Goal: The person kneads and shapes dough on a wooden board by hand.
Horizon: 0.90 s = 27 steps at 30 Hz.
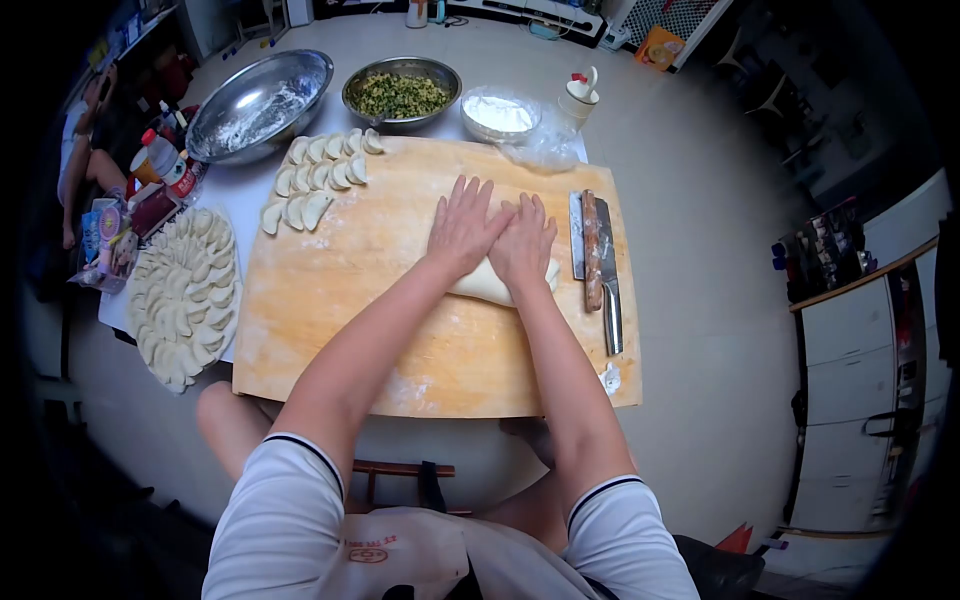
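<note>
A smooth pale lump of dough (pixel 482 284) lies on the wooden board (pixel 330 330), partly hidden under my hands. My left hand (pixel 463 228) is stretched forward with its fingers spread, its heel against the dough's far side. Beside it my right hand (pixel 522 243) presses the dough with its palm, fingers extended. The two hands touch at the thumbs. To their right lie a wooden rolling pin (pixel 592 250) and a cleaver (pixel 611 270), side by side. Rows of folded dumplings (pixel 318 165) sit at the board's far left corner.
Left of the board, a round tray of dumplings (pixel 185 295) stands near bottles (pixel 165 160). Along the back are a large floury metal bowl (pixel 262 105), a bowl of green filling (pixel 402 93), a bowl of flour (pixel 500 115) and a plastic bag (pixel 548 143). Another person's legs (pixel 100 168) show far left.
</note>
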Available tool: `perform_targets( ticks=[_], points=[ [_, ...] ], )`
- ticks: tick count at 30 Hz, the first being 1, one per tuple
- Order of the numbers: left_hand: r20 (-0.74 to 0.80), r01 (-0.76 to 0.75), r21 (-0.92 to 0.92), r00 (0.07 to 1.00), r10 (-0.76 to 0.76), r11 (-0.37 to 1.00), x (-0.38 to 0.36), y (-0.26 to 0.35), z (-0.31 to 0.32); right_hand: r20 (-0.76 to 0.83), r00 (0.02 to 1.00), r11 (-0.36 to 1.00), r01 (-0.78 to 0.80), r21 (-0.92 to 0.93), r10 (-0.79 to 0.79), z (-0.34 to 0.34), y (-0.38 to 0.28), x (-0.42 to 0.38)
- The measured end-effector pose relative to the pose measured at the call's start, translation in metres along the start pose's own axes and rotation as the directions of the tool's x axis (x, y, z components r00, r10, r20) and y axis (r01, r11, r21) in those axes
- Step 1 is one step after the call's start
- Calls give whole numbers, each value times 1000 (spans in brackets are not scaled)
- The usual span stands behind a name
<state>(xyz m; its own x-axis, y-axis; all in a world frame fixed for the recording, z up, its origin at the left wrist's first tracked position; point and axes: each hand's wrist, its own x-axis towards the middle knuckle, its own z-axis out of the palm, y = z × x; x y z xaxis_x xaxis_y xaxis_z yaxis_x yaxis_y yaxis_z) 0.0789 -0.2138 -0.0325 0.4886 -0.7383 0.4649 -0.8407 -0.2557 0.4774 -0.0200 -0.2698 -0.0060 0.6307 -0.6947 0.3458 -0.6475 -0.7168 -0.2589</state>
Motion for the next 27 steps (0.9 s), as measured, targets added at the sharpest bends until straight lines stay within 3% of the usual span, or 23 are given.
perform_targets(
  ticks=[1,4,7,10,13,17,20,23,27],
  points=[
    [-55,-19,27,998,21,999,0,3,-5,-29,1000,1000,0,-18,-1,5,2,-1],
    [346,189,-112,928,-140,976,-13,24,-49,-126,990,998,62,3,-61,8,4,-21],
    [384,79,-169,923,-8,983,-44,23,-73,69,993,992,104,-73,-99,-22,-11,-52],
    [193,-148,-158,965,177,976,-91,27,-102,224,966,990,115,83,-131,-56,-30,-86],
    [117,-284,-97,948,294,954,-142,34,-130,12,961,955,274,114,-278,-63,-35,-136],
    [182,-401,31,903,390,915,-203,38,-147,-55,930,920,369,136,-365,-79,-31,-192],
    [213,-426,119,893,396,897,-214,36,-137,9,934,930,354,97,-357,-79,-33,-208],
    [224,-324,-37,919,324,945,-180,44,-135,-10,946,943,325,70,-325,-56,-25,-181],
    [270,-238,-54,931,244,970,-113,15,-98,-19,966,964,259,54,-258,-39,-19,-109]
  ],
)
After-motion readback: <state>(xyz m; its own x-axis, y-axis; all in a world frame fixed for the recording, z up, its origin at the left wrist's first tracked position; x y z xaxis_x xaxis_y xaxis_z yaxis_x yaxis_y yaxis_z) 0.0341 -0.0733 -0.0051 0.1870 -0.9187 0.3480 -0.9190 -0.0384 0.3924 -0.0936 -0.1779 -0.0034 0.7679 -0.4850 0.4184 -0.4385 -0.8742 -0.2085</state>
